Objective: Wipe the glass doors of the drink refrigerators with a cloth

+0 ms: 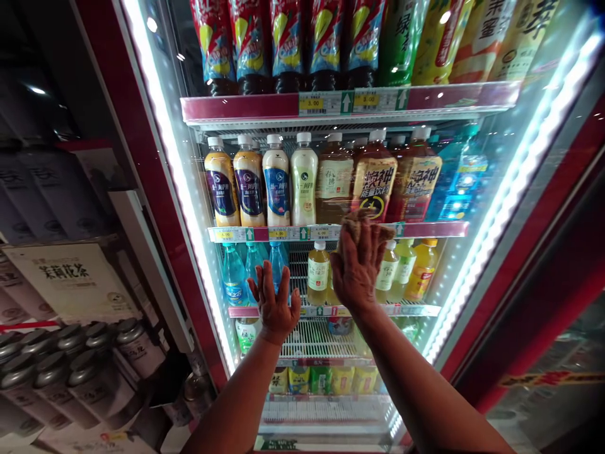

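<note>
A tall lit drinks fridge with a glass door fills the middle of the view, its red frame tilted to either side. My right hand presses a brown cloth flat on the glass, in front of the shelf with the amber bottles. Lower and to the left, my left hand is raised with spread fingers and bare palm toward the glass; whether it touches cannot be told. Behind it stand blue bottles, and a pale green-tea bottle shows between the two hands.
Several milk tea bottles line the middle shelf, red-labelled bottles the top one. Left of the fridge stand grey canisters and a cream sign. Bright light strips run down the fridge's sides.
</note>
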The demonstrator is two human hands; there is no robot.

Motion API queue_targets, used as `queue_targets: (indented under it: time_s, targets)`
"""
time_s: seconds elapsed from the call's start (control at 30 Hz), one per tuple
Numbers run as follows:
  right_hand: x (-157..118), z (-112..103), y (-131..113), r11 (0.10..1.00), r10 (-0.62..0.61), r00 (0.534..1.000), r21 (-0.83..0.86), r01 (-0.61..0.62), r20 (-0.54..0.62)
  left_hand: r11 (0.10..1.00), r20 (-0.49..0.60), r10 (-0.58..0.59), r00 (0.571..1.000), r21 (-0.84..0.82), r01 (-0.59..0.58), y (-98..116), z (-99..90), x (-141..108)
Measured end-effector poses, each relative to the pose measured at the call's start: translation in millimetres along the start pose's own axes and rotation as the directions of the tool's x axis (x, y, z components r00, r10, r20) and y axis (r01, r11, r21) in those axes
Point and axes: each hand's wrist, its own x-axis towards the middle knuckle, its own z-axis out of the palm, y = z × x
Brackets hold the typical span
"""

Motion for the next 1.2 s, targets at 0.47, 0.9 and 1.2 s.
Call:
queue_targets:
  time_s: [0.47,0.9,1.2]
  targets:
    - [2,12,-25,1.0,0.001,0.999,-0.017,-0.002,-0.033,0.999,0.086,0.05,0.995,0.003,-0.051,-22,-20.0,-4]
    - [-11,16,-47,0.998,-0.053,0.997,0.033,0.051,0.061,0.995,0.065,0.025,0.998,0.096,-0.032,-69,-51.4,5]
    - [-11,34,-98,0.987,-0.155,0.982,0.056,0.15,0.104,0.991,0.121,-0.036,0.992,0.128,0.02,-96,-62.0,0]
